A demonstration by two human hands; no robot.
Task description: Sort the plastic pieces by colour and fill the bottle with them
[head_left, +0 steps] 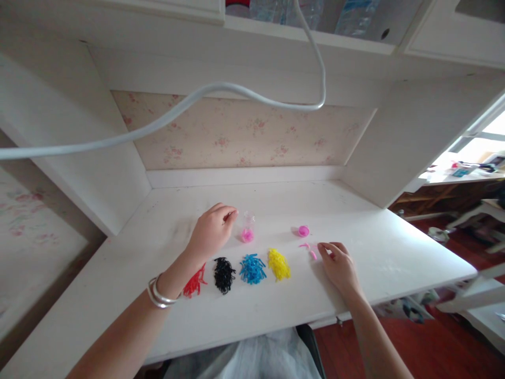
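Note:
My left hand (213,227) is closed in a pinch just left of a small see-through bottle (248,229) with pink pieces at its bottom. Whatever its fingertips hold is too small to make out. Over on the right, my right hand (338,266) is also pinched, close beside a few loose pink strips (313,255); I cannot tell what is between its fingers. A round pink cap (303,231) lies behind the strips. In a row stand piles of small rubber-band-like pieces: red (194,282), partly behind my left wrist, black (224,275), blue (253,269) and yellow (279,264).
The pieces lie on a white desk (221,326) enclosed by side panels and a flowered back wall (252,137). A white cable (221,88) crosses the upper view. Plastic bottles (355,16) sit on the shelf above. A white bench (473,295) stands at right.

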